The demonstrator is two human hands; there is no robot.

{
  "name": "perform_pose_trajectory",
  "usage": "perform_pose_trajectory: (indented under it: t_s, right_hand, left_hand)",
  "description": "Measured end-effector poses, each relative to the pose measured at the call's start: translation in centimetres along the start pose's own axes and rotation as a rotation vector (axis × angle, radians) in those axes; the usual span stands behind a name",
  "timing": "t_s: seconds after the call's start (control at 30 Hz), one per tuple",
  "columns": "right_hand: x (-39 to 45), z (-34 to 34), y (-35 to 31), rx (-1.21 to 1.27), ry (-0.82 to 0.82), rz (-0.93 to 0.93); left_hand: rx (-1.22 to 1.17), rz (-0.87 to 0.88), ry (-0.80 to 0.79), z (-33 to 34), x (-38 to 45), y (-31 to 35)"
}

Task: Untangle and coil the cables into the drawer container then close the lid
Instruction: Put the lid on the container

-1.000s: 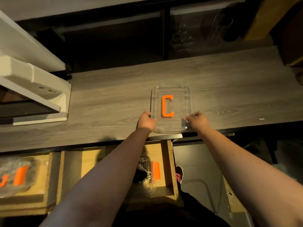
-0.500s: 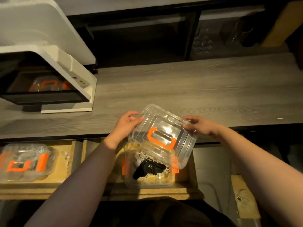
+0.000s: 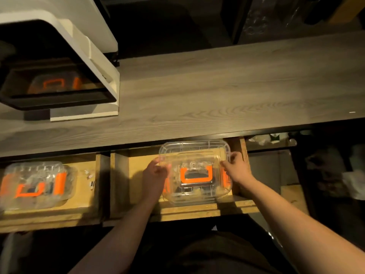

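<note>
Counter (image 3: 197, 91) runs across the upper half; printer-like machine (image 3: 59, 62) sits on its left end. Two open drawers below the counter's front edge: left drawer (image 3: 49, 214) holds a closed container (image 3: 35, 182); right drawer (image 3: 187, 210) holds the drawer container (image 3: 225, 191). Lid (image 3: 193, 155) lies over that container, its far edge tilted up. Left hand (image 3: 156, 175) on the lid's left edge, right hand (image 3: 237, 169) on its right edge. Cables under the lid, barely visible.

workshop: 3d printer (image 3: 59, 62) on wooden bench (image 3: 217, 91).
</note>
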State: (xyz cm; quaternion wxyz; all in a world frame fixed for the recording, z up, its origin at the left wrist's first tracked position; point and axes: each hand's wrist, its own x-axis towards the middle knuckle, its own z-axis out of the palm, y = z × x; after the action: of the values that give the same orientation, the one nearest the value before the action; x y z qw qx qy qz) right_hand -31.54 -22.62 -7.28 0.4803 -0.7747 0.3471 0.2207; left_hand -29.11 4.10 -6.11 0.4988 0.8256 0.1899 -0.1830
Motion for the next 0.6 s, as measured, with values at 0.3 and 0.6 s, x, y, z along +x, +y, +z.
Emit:
perform_pose_trajectory:
  t_s: [0.3,0.6]
  right_hand:
    - [0.8,3.4,3.2,-0.13,0.044,0.068]
    - [1.0,4.9,5.0,-0.182,0.142,0.024]
  left_hand:
    - [0.44,-0.064,-0.065,2.5,2.6,-6.1]
    - [0.369,-0.146,-0.11,4.2,4.3,-8.3]
